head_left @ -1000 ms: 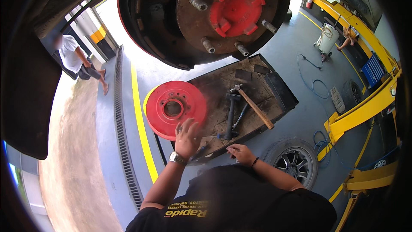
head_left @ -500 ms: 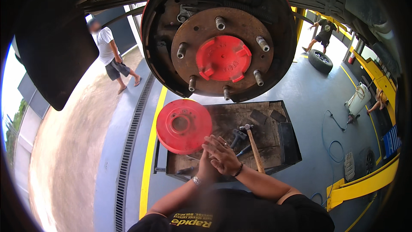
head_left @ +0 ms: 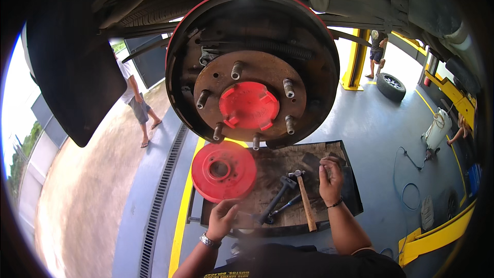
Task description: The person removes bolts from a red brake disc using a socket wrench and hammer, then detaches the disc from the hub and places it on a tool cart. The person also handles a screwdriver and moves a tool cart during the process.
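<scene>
My left hand (head_left: 221, 220) is loosely bent, thumb apart from the fingers, just below a red brake drum (head_left: 210, 184) on the tray; nothing shows in it. My right hand (head_left: 331, 181) hovers over the tray's right side, fingers loosely curled and thumb apart, with no object visible in it. Beside its fingertips lies a dark flat piece (head_left: 310, 159). Between my hands lie a wooden-handled hammer (head_left: 306, 203) and a black-handled tool (head_left: 276, 201). Above them is a rusty wheel hub (head_left: 206, 81) with several studs and a red centre cap (head_left: 249, 106).
A black-edged tray (head_left: 288, 153) stands under the hub. At left hangs a dark mudflap (head_left: 77, 92), and a person (head_left: 138, 100) walks behind it. At right are a wheel (head_left: 391, 86), another person (head_left: 378, 51), a white tank (head_left: 436, 127) with a blue hose and a yellow lift arm (head_left: 437, 239).
My hands were pressed together over the tray; they have parted, the left to the lower left, the right to the upper right. The view has shifted upward.
</scene>
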A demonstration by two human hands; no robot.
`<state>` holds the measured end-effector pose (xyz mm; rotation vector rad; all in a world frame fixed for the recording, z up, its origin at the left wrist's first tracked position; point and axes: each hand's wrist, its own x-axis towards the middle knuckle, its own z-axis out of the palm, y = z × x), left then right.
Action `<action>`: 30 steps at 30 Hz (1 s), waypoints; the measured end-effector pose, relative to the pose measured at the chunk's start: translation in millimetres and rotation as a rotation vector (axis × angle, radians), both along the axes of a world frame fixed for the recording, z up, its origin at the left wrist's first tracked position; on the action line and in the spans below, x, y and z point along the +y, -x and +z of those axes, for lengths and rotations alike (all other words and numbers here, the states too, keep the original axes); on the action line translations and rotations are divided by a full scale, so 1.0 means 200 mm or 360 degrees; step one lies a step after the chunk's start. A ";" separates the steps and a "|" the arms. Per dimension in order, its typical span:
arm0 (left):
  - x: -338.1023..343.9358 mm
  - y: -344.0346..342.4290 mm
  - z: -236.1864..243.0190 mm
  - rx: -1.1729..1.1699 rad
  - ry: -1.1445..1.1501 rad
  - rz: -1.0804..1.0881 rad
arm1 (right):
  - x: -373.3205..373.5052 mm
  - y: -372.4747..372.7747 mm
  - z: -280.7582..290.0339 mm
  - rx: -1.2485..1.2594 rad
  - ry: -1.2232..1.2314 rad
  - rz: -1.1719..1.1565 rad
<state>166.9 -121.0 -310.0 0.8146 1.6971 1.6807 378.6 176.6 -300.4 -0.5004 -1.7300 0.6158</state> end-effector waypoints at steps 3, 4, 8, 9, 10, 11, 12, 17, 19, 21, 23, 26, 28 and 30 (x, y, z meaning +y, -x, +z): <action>-0.01 0.01 -0.07 -0.0039 0.0102 0.0007 | 0.11 0.05 0.79 0.0427 -0.0606 0.0016; 0.00 0.01 -0.13 -0.0045 0.0111 -0.0015 | 0.11 0.06 1.03 0.0434 -0.0886 0.0026; -0.01 -0.06 -0.29 -0.0089 0.0155 -0.0068 | 0.05 0.25 1.70 0.0242 -0.1342 0.0315; -0.01 -0.09 -0.31 -0.0111 0.0171 -0.0091 | 0.03 0.27 1.79 0.0024 -0.1370 0.0242; -0.02 -0.11 -0.37 -0.0130 0.0145 -0.0096 | 0.01 0.29 1.85 -0.0184 -0.1382 0.0173; -0.05 -0.13 -0.41 -0.0156 0.0201 -0.0086 | 0.03 0.31 1.86 -0.0304 -0.1369 0.0182; -0.06 -0.14 -0.45 -0.0181 0.0254 -0.0084 | 0.05 0.33 1.88 -0.0428 -0.1356 0.0185; -0.18 -0.17 -0.61 -0.0438 0.0276 0.0059 | 0.16 0.40 1.84 -0.0424 -0.1289 0.0474; -0.18 -0.16 -0.61 -0.0577 0.0274 0.0107 | 0.17 0.41 1.82 -0.0386 -0.1240 0.0587; -0.19 -0.13 -0.64 -0.0679 0.0321 0.0138 | 0.18 0.41 1.83 -0.0407 -0.1268 0.0595; -0.17 -0.09 -0.64 -0.0601 0.0328 0.0113 | 0.18 0.40 1.85 -0.0438 -0.1306 0.0582; -0.13 -0.05 -0.64 -0.0528 0.0328 0.0083 | 0.21 0.41 1.84 -0.0419 -0.1336 0.0601; -0.09 -0.02 -0.65 -0.0522 0.0297 0.0056 | 0.21 0.42 1.85 -0.0413 -0.1329 0.0629; -0.06 -0.01 -0.67 -0.0550 0.0255 0.0031 | 0.21 0.42 1.84 -0.0443 -0.1300 0.0642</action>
